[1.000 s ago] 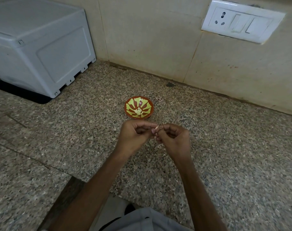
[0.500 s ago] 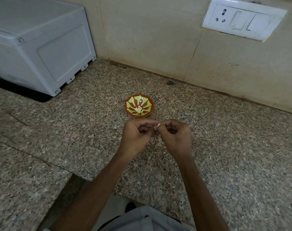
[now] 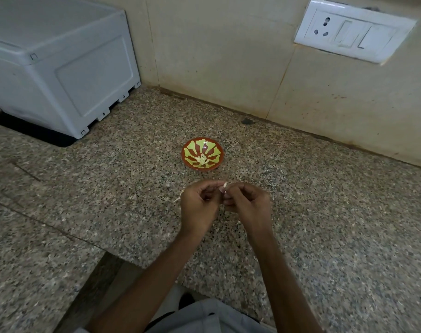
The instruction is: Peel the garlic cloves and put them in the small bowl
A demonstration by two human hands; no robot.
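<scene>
Since the earlier frame, both hands have been drawn slightly toward the body, away from the small bowl (image 3: 186,152). The left hand (image 3: 198,209) and right hand (image 3: 251,206) are held knuckles-up above the tabletop (image 3: 324,224), with fingers curled and fingertips met. A garlic clove (image 3: 225,186) is pinched between them; only its pale tip is seen. Peeled cloves (image 3: 202,160) are contained in the bowl beyond. A strip of peel (image 3: 177,199) is seen just beside the left hand.
</scene>
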